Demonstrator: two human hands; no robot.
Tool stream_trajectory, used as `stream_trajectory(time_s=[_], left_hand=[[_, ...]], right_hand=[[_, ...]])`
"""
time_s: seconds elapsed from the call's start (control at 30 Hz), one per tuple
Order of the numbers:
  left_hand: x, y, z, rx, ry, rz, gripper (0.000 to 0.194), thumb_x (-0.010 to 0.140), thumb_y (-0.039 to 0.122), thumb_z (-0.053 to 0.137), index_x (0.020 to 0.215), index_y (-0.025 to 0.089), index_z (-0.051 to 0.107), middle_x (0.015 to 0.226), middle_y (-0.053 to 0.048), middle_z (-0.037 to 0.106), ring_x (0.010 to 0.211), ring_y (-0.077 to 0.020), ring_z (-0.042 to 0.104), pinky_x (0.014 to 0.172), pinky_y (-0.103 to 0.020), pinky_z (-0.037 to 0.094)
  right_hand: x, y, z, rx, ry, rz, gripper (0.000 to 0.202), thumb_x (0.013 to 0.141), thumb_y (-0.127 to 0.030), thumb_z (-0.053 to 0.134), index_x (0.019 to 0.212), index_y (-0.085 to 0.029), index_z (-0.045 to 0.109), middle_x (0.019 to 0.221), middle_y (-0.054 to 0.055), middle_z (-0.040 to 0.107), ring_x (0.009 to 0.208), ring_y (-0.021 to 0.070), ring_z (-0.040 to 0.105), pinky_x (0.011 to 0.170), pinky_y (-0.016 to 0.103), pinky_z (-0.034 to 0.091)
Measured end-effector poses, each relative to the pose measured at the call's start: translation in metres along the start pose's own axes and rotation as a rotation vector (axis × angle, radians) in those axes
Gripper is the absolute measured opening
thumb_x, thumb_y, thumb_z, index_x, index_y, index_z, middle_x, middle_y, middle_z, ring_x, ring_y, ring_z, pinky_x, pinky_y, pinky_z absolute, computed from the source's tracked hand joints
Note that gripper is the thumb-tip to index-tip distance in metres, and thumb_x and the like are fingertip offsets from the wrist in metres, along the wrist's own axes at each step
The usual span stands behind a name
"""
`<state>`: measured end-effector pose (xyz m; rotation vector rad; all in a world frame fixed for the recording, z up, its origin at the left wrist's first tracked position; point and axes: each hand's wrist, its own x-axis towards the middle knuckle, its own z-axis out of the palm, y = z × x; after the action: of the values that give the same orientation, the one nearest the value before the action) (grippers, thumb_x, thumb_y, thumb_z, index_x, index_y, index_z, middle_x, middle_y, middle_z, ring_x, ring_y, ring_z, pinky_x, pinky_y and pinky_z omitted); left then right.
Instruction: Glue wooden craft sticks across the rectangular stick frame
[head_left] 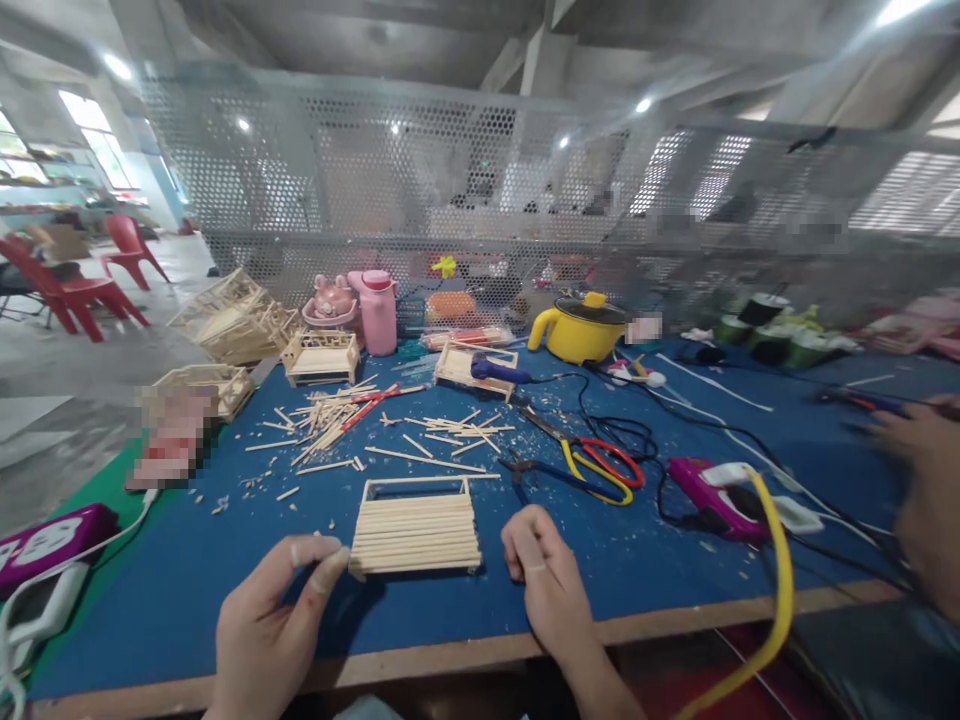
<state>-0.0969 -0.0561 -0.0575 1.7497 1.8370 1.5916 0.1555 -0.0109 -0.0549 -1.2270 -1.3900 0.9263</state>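
A small bed-like frame of glued wooden sticks sits on the blue table top in front of me, its slatted face towards me. My left hand pinches the frame's near left corner between thumb and forefinger, both fingertips wearing whitish covers. To the right of the frame, my right hand rests on the table with its fingers curled in; whatever is inside them, if anything, is hidden. Beyond that hand lie blue-handled pliers and scissors with red and yellow handles. Loose wooden sticks are scattered behind the frame.
A blue glue gun rests on another stick frame. Power strips and cables lie on the right, near a co-worker's hand. A yellow pot and pink bottle stand at the back. A phone lies left.
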Motion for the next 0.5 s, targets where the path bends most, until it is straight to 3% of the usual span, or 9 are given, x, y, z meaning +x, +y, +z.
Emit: stream_trajectory(time_s=[0.13,0.27,0.37,0.5], left_hand=[[-0.008,-0.006,-0.001,0.0,0.028,-0.061,0.021,0.08,0.044,0.063,0.082,0.024,0.071,0.077,0.001,0.074,0.07,-0.0173,0.068,0.067,-0.024,0.054],[-0.009,0.001,-0.001,-0.053,0.071,-0.007,0.012,0.078,0.034,0.065,0.085,0.024,0.069,0.075,0.002,0.071,0.067,-0.0147,0.067,0.067,-0.021,0.054],[-0.009,0.013,0.0,-0.149,0.057,0.024,0.011,0.074,0.03,0.071,0.075,0.022,0.063,0.068,0.002,0.065,0.061,-0.0133,0.061,0.059,-0.02,0.051],[-0.012,0.031,0.003,-0.322,-0.043,-0.03,0.036,0.081,0.038,0.064,0.055,0.021,0.046,0.054,0.003,0.048,0.052,-0.0111,0.047,0.049,-0.021,0.043]], right_hand=[[-0.002,0.003,-0.003,-0.062,-0.039,-0.033,0.055,0.09,-0.059,0.04,0.05,-0.022,0.032,0.048,-0.005,0.031,0.048,0.0111,0.031,0.047,0.027,0.026],[-0.005,0.005,-0.002,-0.007,0.038,-0.012,0.049,0.094,-0.054,0.036,0.057,-0.022,0.036,0.055,-0.005,0.033,0.05,0.0113,0.032,0.047,0.025,0.028],[-0.006,0.004,0.001,0.076,0.056,-0.011,0.04,0.095,-0.051,0.038,0.067,-0.022,0.041,0.059,-0.006,0.035,0.049,0.0101,0.033,0.045,0.023,0.029],[-0.008,0.004,0.003,0.118,0.027,-0.021,0.032,0.095,-0.047,0.042,0.075,-0.022,0.044,0.064,-0.005,0.043,0.047,0.0082,0.036,0.045,0.022,0.031]])
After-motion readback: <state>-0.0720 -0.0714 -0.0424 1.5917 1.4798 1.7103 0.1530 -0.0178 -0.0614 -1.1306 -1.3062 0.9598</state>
